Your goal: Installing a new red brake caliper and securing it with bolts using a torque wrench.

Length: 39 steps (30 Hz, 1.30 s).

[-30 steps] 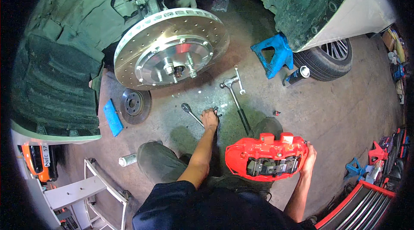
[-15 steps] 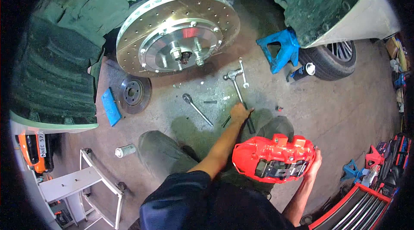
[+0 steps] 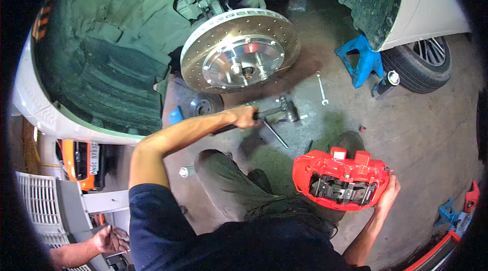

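Note:
My left hand (image 3: 245, 117) is closed around the handle of a hammer (image 3: 290, 110), raised off the floor with its head pointing right. On the right, my right hand (image 3: 389, 192) grips the end of a red brake caliper (image 3: 351, 172); its pads and metal clips show in the opening. Beyond my left hand stands a drilled brake disc (image 3: 193, 62) with a shiny centre, mounted in the wheel well. The hammer partly hides a ratchet (image 3: 274, 133) on the floor. A combination wrench (image 3: 322, 88) lies to its right.
A plain disc (image 3: 207, 103) and a blue piece (image 3: 176, 115) lie at left. Far right are a blue jack stand (image 3: 360, 60), spray can (image 3: 387, 84) and wheel (image 3: 422, 67). Another person's hand (image 3: 112, 239) shows lower left, near a white frame (image 3: 104, 201). Another can (image 3: 186, 172) lies beside my leg.
My left hand has picked the hammer up off the floor and swung it left. The caliper stays in my right hand. The view has shifted, and another person's hand has appeared lower left.

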Available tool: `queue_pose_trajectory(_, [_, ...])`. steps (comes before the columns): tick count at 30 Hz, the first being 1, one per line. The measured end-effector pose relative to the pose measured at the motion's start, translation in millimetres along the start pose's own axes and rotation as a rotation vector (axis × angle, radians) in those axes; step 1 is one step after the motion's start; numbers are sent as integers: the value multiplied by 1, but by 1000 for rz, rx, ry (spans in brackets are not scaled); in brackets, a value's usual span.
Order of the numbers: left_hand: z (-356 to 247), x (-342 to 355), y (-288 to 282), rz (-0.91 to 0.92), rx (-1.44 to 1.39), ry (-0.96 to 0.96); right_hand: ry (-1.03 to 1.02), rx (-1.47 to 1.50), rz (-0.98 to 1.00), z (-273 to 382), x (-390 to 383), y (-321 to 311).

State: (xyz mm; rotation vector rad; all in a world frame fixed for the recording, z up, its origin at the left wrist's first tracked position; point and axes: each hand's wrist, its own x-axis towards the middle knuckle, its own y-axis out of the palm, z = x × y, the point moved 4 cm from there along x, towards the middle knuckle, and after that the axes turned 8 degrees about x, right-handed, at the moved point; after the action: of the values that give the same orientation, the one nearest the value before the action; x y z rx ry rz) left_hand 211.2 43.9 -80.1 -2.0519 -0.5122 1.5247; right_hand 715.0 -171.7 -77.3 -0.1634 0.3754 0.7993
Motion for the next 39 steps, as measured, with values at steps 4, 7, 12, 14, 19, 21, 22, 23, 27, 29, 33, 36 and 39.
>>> queue_pose_trajectory(4, [28, -103, -22, 6, 308, -27, 9, 8, 89, -3, 5, 17])
queue_pose_trajectory(7, [56, -169, -12, 289, 74, -311, 0, -53, 116, -9, 13, 22])
queue_pose_trajectory(12, [109, -263, 20, 433, 96, -508, 10, -98, 124, -12, 21, 21])
queue_pose_trajectory(14, [121, -294, 30, 541, 96, -524, 5, -125, 89, -10, 20, 19])
queue_pose_trajectory(19, [113, -394, 109, 60, -506, -810, 4, -71, 94, -8, 15, 23])
queue_pose_trajectory(21, [117, -423, 160, -338, -1022, -570, 25, -66, 78, -9, 15, 25])
queue_pose_trajectory(22, [127, -429, 189, -351, -1212, -494, 41, -61, 98, -10, 15, 28])
queue_pose_trajectory(23, [141, -430, 214, -356, -1348, -437, 38, -70, 97, -11, 16, 31])
queue_pose_trajectory(27, [163, -419, 266, -566, -1357, -380, 42, -136, 59, -12, 18, 39])
queue_pose_trajectory(29, [141, -418, 254, -537, -1209, -496, 36, -119, 102, -12, 18, 45])
queue_pose_trajectory(33, [55, -405, 166, 4, -517, -547, 83, -18, 111, -15, 19, 48])
queue_pose_trajectory(36, [-1, -314, 85, 176, 272, -193, 124, -70, 115, -21, 23, 46])
queue_pose_trajectory(39, [-71, -197, 63, -432, -333, -35, 160, -53, 176, -29, 25, 51])
